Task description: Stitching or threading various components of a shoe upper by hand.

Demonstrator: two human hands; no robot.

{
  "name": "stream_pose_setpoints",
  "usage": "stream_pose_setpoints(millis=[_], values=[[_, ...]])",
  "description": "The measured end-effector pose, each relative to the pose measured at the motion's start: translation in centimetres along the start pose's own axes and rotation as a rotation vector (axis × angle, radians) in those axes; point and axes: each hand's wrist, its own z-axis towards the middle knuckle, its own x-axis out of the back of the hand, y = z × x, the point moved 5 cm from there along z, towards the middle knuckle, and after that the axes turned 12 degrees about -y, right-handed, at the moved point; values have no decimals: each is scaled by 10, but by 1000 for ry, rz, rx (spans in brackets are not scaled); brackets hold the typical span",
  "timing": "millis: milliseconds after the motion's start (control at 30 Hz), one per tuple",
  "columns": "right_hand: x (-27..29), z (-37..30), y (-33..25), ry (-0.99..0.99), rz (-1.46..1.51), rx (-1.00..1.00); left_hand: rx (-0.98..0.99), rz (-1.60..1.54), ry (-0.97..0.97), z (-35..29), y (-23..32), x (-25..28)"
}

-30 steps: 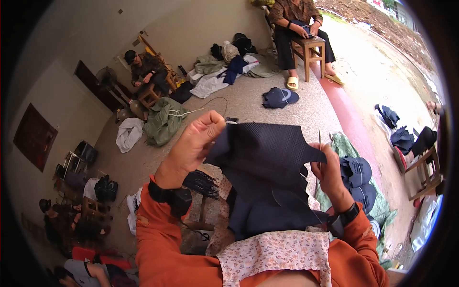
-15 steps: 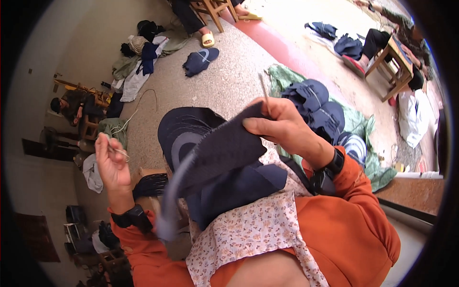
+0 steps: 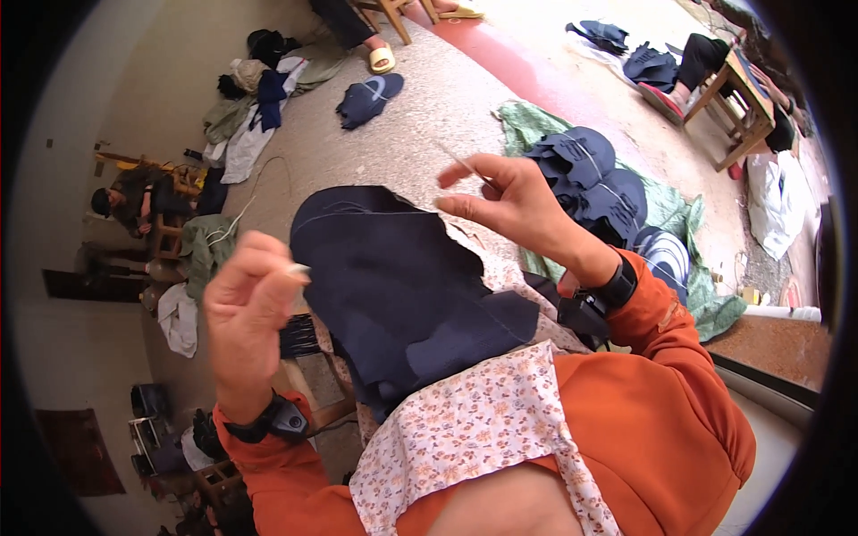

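A stack of dark navy cloth pieces (image 3: 384, 268), rounded at the far end, lies across my lap over a floral apron (image 3: 465, 393). My left hand (image 3: 253, 313) is raised at the stack's left edge, thumb and fingers pinched on what looks like a pale string (image 3: 300, 269), mostly hidden by the fingers. My right hand (image 3: 514, 207) hovers above the stack's right edge. A thin, pointed stick-like tool (image 3: 460, 159) rests between its fingers, while thumb and forefinger are apart. Fine thread (image 3: 384, 213) lies across the top piece.
Tied bundles of navy pieces (image 3: 594, 188) lie on a green sheet (image 3: 679, 223) to the right. Another bundle (image 3: 368, 100) is on the floor ahead. People sit nearby, one beside a wooden stool (image 3: 742, 107). Cloth heaps (image 3: 255, 116) line the left wall.
The piece that my right hand held up now lies flat on the stack, released. My left hand has moved right and nearer to the stack. My right thumb and forefinger have parted.
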Motion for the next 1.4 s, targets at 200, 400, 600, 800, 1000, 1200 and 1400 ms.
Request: stream_pose_setpoints(millis=[200,400,600,800,1000,1200,1400], values=[[-4,-26,-54,-373,441,123,405,-115,-251,38,-25,-77],[27,-52,-14,-290,471,-71,297,-155,-300,52,-55,-101],[76,-151,177,75,326,-687,224,413,-72,32,-62,-51],[53,-267,306,249,291,-953,412,624,166,-41,-81,2],[38,-332,376,266,18,-1166,598,616,175,-86,-91,-2],[45,-280,370,376,139,-906,641,299,129,-101,-114,-16],[26,-133,190,179,587,-613,658,289,128,-106,-118,-16]])
